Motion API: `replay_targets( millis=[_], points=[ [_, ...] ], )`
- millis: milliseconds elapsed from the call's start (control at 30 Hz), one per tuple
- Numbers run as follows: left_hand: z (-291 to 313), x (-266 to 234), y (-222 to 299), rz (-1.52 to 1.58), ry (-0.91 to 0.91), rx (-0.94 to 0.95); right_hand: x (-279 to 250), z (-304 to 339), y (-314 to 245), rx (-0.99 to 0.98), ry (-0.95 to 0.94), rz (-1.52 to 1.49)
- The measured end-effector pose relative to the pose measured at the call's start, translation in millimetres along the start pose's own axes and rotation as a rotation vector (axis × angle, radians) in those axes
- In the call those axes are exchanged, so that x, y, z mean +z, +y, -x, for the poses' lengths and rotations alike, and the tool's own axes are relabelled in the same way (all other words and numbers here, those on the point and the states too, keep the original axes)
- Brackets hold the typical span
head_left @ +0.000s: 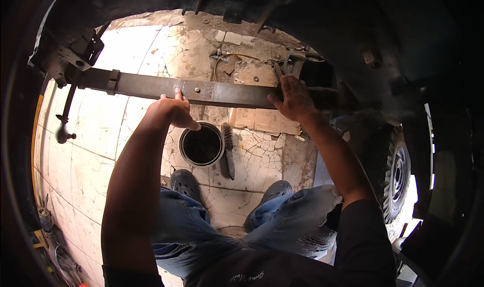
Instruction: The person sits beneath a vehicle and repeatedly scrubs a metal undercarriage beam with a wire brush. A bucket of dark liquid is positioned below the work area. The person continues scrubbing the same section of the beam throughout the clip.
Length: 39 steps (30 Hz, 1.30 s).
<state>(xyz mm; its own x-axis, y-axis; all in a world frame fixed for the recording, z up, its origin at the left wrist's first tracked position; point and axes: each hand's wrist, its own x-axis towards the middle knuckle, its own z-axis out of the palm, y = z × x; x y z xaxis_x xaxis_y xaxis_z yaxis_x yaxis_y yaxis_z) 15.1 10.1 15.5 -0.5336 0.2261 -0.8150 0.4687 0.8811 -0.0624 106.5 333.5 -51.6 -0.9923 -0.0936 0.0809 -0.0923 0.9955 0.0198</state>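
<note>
A long flat leaf spring [232, 92] runs across the far side in front of me, with a clip [113, 82] near its left end and a small bolt [197, 90] near the middle. My left hand [175, 110] is at its near edge, just left of the bolt. The index finger reaches onto the steel and the thumb stands out toward me; the other fingers partly bend. My right hand [294, 99] lies over the spring farther right, fingers stretched out, thumb apart. Neither hand wraps around anything. The spring's right end fades into shadow.
Between my feet and the spring stand an open round can [202, 145], dark inside, and a wire brush [228, 153]. Cardboard [262, 121] lies on the cracked tile floor [101, 135]. A linkage [64, 128] hangs at left, a wheel [397, 171] stands at right, and dark bodywork hangs overhead.
</note>
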Motion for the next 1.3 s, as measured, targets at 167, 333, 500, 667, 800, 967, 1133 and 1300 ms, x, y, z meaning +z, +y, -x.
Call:
replay_targets(
  millis=[167,333,500,667,800,967,1133,1300],
  points=[
    [2.6,6.1,-9.5,0.005,0.060,0.037,-7.1,38.6,-10.3,-0.153,0.041,0.081],
    [1.8,5.9,-11.3,0.016,0.057,0.056,-9.1,70.2,-18.0,-0.132,-0.055,0.084],
    [-5.5,2.9,-7.2,0.013,0.018,0.047,-6.0,33.2,-8.2,-0.046,-0.058,0.081],
    [-6.6,2.0,-13.1,0.041,0.042,0.077,0.5,2.8,0.9,0.049,-0.055,0.083],
    [-5.9,2.9,-16.7,0.026,0.031,0.049,-10.2,20.2,-10.3,-0.039,-0.088,0.101],
    [-8.9,1.4,-9.0,0.003,0.019,0.065,-18.6,69.3,-13.6,-0.094,-0.106,0.092],
    [-7.8,-4.7,-3.5,-0.016,-0.007,0.091,-8.7,62.4,-9.3,-0.066,-0.001,0.081],
    [-20.4,1.0,-11.2,-0.041,0.012,0.075,-11.6,16.1,-5.5,0.114,-0.085,0.029]
  ],
)
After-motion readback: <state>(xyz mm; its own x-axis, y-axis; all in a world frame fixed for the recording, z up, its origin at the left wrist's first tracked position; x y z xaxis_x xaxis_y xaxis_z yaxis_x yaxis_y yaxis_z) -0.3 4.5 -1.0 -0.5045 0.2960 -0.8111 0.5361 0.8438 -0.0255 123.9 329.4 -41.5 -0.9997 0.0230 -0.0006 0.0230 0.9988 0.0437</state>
